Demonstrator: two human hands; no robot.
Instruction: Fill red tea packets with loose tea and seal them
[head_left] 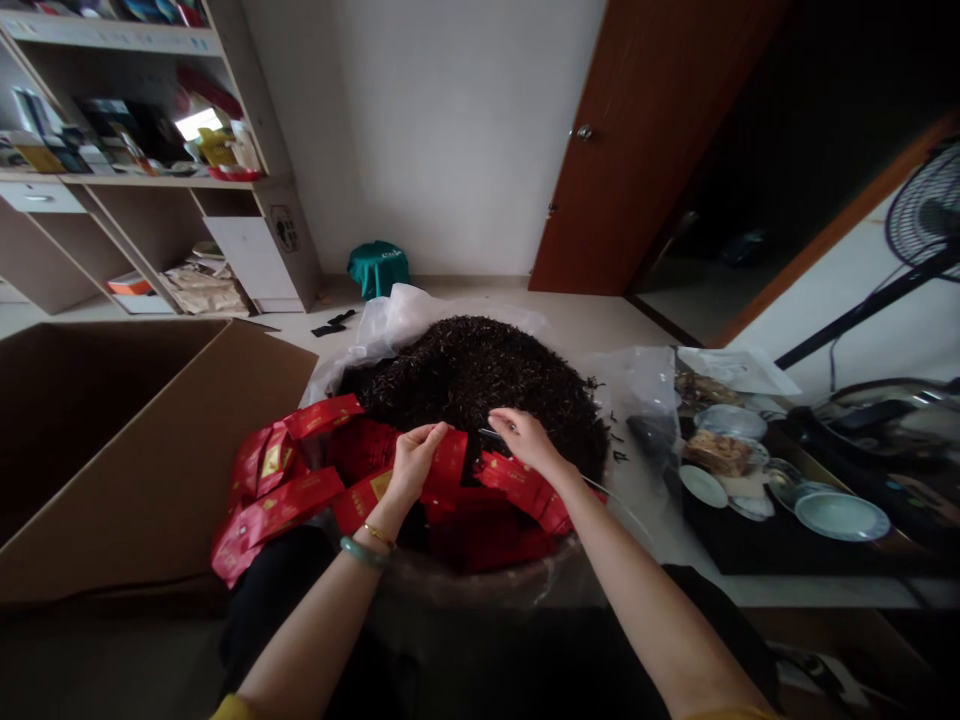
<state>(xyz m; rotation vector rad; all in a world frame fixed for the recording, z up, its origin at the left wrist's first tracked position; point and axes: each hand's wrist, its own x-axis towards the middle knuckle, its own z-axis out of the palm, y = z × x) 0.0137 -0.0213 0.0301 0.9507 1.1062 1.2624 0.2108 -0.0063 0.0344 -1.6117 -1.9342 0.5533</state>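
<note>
My left hand [417,460] is closed, thumb and fingers pinching the top edge of a red packet [451,468]. My right hand [527,440] is closed on a slim, shiny metal tool [491,434], mostly hidden by the fingers, so its kind is unclear. Both hands are over a large heap of dark, twisted dried leaves [487,365] that look like loose tea, inside a clear plastic bag [390,315]. Many more red packets [292,503] lie along the near and left side of the heap. Others fan out below my right hand.
An open cardboard box [247,400] stands at the left. On the right, a low dark table [720,540] bears pale bowls [841,514] and a bagged brown item [716,452]. A fan [926,215], a brown door [592,190] and a teal-covered bin [379,268] stand farther off.
</note>
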